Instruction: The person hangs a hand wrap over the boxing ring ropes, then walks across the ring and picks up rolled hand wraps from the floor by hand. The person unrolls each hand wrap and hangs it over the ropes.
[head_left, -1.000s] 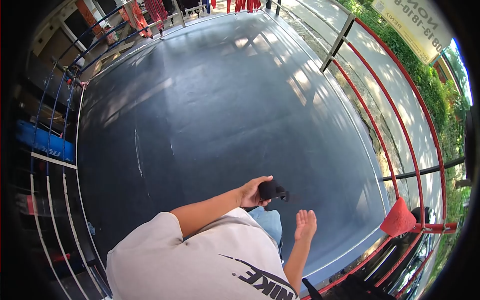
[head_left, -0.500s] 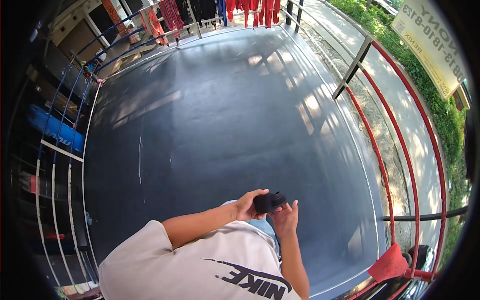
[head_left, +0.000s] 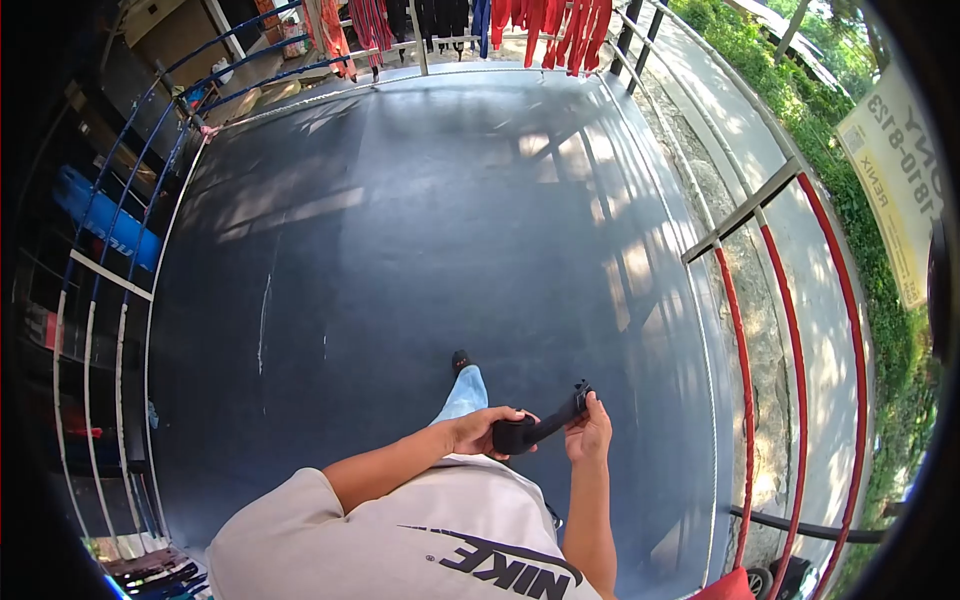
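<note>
A black hand wrap (head_left: 512,436) is wound into a thick roll at one end, and a strip of it stretches up to the right. My left hand (head_left: 474,430) is closed around the roll, with the thumb along its top. My right hand (head_left: 590,430) pinches the free end of the strip, where a small dark tab sticks up. Between the two hands the strip hangs in a slight curve in front of my light shirt (head_left: 400,525). The fingers of both hands are partly hidden by the wrap.
I stand on the dark canvas of a boxing ring (head_left: 430,240). White and blue ropes (head_left: 125,210) run along the left, red ropes (head_left: 800,330) along the right. Red cloths (head_left: 560,30) and other strips hang over the far ropes. A banner (head_left: 890,180) hangs outside at right.
My right hand has drawn the strip away from the roll, up and to the right. My left hand has shifted slightly left. A leg and dark-shod foot now show ahead, and the view has turned.
</note>
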